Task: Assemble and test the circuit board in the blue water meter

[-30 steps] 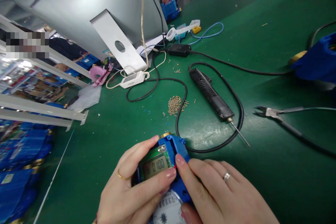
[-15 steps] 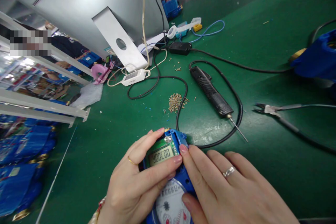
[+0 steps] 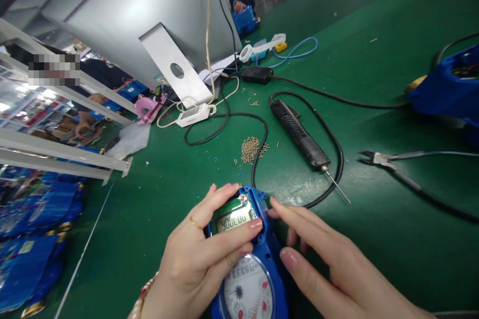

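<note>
The blue water meter (image 3: 249, 264) lies on the green bench (image 3: 374, 239), low and centre in view. The left hand (image 3: 194, 264) grips it, fingers closed across the LCD module (image 3: 234, 218). The right hand (image 3: 329, 264), pressed on the housing half a second ago, has loosened: fingers now extended, fingertips just touching the meter's right edge. The electric screwdriver (image 3: 299, 134) and screw pile (image 3: 250, 149) lie beyond.

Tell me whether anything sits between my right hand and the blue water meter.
Nothing visible does. The right hand lies against the right side of the blue water meter, fingertips at its top corner, while the left hand grips it over the display.
</note>
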